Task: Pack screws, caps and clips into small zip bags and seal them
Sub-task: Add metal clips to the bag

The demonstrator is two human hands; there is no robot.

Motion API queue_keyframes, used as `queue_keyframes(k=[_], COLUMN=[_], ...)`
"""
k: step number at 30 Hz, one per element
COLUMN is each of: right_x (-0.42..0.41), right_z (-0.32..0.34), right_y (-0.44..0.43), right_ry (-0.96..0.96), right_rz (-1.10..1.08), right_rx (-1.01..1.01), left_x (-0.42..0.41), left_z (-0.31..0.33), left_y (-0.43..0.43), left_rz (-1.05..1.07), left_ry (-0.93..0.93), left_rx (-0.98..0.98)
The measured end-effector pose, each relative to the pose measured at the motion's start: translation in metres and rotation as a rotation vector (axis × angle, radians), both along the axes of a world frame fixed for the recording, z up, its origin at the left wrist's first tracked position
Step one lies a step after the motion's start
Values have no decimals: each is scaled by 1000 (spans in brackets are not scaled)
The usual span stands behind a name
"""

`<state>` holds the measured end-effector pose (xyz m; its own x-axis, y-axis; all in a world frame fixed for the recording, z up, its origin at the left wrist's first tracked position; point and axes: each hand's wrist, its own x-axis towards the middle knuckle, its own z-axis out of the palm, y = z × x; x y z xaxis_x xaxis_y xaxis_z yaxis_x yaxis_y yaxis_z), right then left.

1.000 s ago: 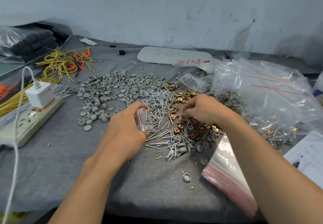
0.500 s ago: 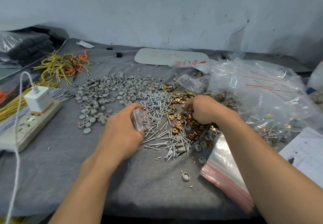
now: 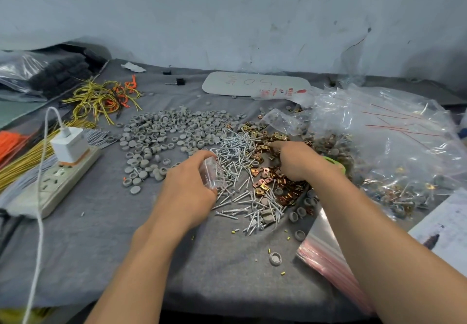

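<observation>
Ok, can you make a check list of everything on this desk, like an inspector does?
Surface: grey cloth table, loose parts spread over the middle.
Job's things: grey caps, silver screws and copper clips in touching heaps; stack of empty zip bags at the right; big clear bag with more parts inside.
Clutter: yellow and orange wires, white card, paper sheet.
Hands: left hand holds a small zip bag by the screws; right hand reaches into the clips, fingertips hidden.
Cables: white charger sits in a power strip; its white cable runs off the front edge.
Surroundings: scuffed pale wall.
</observation>
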<state>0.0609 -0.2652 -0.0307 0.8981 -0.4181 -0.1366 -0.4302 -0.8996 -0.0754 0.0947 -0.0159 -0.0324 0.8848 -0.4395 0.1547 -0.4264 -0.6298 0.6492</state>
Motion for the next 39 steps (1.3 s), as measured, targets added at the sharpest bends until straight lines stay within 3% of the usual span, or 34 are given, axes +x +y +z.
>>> queue_keyframes(k=[7, 11, 15, 19, 24, 31, 39], right_x=[-35, -52, -55, -58, -64, -65, -50], right_z=[14, 18, 17, 12, 14, 23, 19], right_y=[21, 13, 11, 10, 12, 40, 63], right_ry=[-23, -149, -395, -364, -514, -705, -588], right_rz=[195, 72, -72, -70, -130, -132, -164], right_rx=[52, 89, 217, 244, 505, 1135, 1226], left_x=[1, -1, -2, -2, -1, -7, -13], left_z=[-2, -1, 1, 1, 1, -3, -6], left_y=[2, 5, 6, 6, 5, -2, -7], left_rz=[-17, -8, -22, -24, -27, -42, -81], left_ry=[-23, -42, -44, -43, -47, -37, -55], left_rx=[-18, -13, -1, 16, 12, -12, -40])
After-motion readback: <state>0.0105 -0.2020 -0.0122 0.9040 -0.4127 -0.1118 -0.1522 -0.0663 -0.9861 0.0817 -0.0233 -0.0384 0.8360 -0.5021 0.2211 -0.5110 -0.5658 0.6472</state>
